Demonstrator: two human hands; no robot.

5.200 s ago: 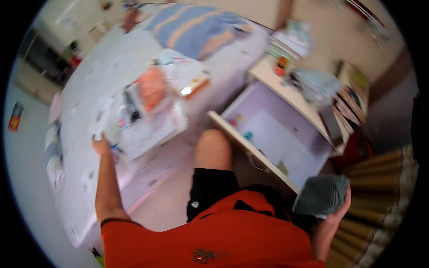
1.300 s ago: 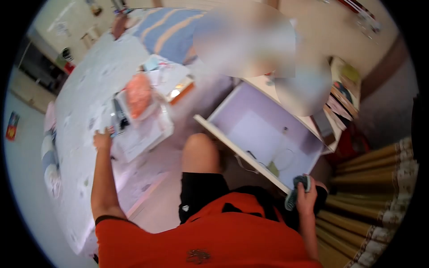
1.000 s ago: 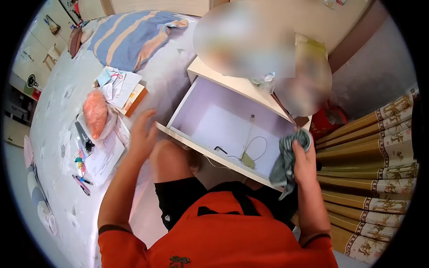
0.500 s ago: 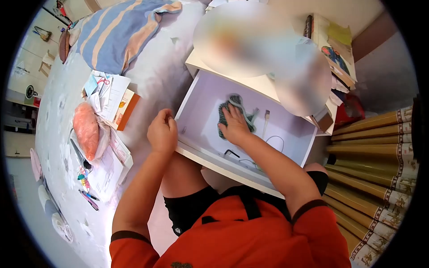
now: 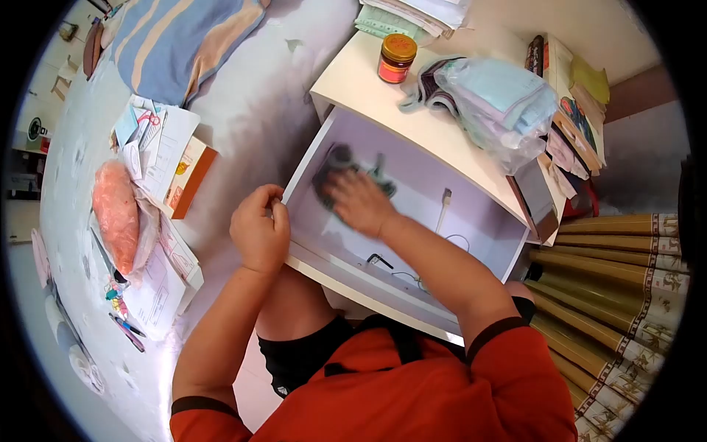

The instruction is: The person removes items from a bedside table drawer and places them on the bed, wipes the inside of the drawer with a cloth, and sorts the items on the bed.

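Head view: our left hand [image 5: 259, 230] curls around the drawer [image 5: 423, 177] front's corner; our right hand [image 5: 361, 202], fingers spread, covers the dark cloth [image 5: 340, 157] inside. We should press flat, clear of the cable [image 5: 443, 211].

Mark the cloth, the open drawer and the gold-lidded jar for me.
Cloth [image 5: 341, 156]: head view, on its dark, blurred far part.
Open drawer [image 5: 421, 205]: head view, on a bare part of its floor.
Gold-lidded jar [image 5: 395, 66]: head view, on its side, below the lid.
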